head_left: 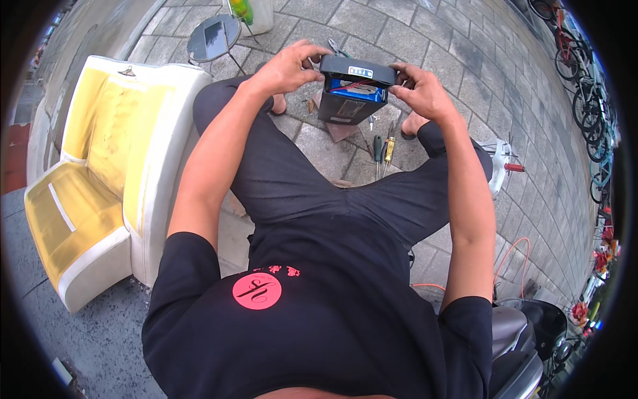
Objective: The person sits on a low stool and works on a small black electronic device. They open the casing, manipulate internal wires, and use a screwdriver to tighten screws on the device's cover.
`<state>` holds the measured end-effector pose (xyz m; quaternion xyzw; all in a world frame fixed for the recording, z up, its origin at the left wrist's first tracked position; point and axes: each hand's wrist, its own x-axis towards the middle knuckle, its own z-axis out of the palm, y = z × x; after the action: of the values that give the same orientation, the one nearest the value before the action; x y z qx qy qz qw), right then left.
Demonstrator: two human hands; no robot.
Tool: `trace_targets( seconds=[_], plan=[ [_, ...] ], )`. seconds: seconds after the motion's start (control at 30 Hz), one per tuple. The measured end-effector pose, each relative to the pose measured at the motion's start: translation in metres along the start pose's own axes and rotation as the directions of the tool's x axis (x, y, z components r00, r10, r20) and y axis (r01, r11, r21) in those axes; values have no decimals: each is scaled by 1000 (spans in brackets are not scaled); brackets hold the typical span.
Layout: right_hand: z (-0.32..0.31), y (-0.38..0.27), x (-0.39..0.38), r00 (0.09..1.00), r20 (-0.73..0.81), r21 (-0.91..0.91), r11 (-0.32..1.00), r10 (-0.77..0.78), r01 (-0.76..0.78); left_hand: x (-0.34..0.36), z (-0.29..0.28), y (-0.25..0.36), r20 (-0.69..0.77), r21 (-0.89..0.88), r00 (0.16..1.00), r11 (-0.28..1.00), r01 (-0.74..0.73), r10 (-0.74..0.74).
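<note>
Between my knees stands a black battery case, open near the top, on a reddish block. Its black lid, with a small white label, is tilted up above the opening. My left hand grips the lid's left end with thumb and fingers. At the opposite end, my right hand pinches the lid's edge. A blue-wrapped battery pack and a red wire show in the gap. Close by on the paving lie a green-handled screwdriver and a yellow-handled screwdriver.
A yellow and white armchair is at my left. Ahead stands a small round table with a phone-like slab. By my right knee is a white container with a red-handled tool. Bicycles line the far right.
</note>
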<state>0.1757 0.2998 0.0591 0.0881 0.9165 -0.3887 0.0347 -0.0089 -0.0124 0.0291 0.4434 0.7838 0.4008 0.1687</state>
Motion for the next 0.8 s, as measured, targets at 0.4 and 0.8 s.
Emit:
trace_targets(
  seconds=[0.4, 0.8],
  plan=[
    [27, 15, -9, 971, -211, -80, 992, -108, 93, -4, 15, -1, -81, -40, 997, 999, -9, 6],
    [54, 34, -15, 872, -385, -213, 948, -303, 235, -5, 24, 1, -98, 107, 995, 994, -22, 33]
  ],
)
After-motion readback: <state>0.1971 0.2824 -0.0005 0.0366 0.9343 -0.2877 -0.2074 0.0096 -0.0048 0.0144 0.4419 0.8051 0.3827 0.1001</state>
